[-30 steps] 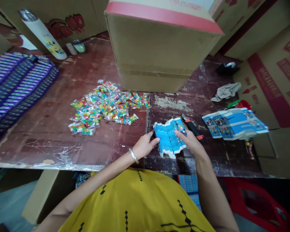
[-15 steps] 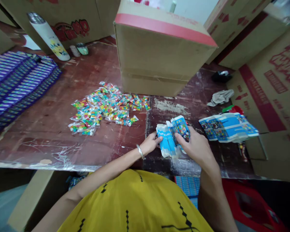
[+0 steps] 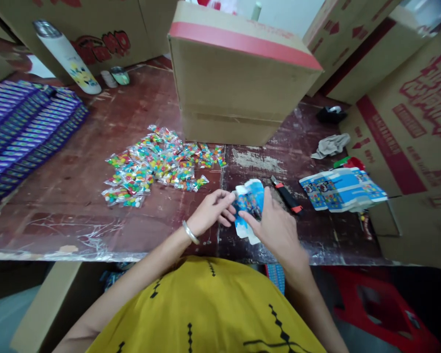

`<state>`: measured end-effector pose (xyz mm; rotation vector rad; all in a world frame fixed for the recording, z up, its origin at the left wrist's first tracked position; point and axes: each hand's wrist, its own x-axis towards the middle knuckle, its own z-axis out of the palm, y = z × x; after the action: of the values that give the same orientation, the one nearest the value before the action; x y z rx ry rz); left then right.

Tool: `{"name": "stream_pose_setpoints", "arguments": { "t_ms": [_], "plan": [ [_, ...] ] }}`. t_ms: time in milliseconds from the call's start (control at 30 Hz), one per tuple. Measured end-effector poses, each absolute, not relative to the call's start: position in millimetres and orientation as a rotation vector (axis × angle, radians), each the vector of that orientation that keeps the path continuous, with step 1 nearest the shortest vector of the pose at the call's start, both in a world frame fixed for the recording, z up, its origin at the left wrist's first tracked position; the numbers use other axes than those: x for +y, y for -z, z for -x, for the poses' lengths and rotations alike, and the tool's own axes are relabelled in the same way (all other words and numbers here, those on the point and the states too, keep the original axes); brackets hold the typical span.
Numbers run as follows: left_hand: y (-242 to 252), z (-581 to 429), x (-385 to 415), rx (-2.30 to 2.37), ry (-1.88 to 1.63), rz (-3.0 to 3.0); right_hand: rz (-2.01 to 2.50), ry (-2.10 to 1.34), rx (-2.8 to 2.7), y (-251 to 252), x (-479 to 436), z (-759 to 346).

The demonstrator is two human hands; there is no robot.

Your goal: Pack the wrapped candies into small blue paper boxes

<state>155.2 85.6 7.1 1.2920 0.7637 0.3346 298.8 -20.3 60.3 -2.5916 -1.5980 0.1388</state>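
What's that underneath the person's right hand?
The right hand overlaps blue printed cardboard; its printed face and white edges show toward the left hand. Whatever lies directly beneath the palm is covered, so I can't tell.

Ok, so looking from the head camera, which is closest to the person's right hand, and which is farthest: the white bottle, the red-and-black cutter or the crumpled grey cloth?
From the right hand:
1. Red-and-black cutter: just past the hand, slightly right.
2. Crumpled grey cloth: farther back, on the right.
3. White bottle: way over at the back left.
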Motion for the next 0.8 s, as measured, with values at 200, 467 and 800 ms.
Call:
{"name": "stream_pose_setpoints", "arguments": {
  "t_ms": [200,467,800],
  "plan": [
    [-28,-157,73,0.615,-0.394,-1.252,2.377,-0.151,-1.638,-55,-31,-280],
    [-16,-171,67,0.614,-0.505,-1.232,2.224,-0.224,-1.667,-59,-49,-291],
    [-1,-164,69,0.649,-0.359,-0.917,1.983,-0.217,-1.517,-49,-52,-314]
  ]
}}
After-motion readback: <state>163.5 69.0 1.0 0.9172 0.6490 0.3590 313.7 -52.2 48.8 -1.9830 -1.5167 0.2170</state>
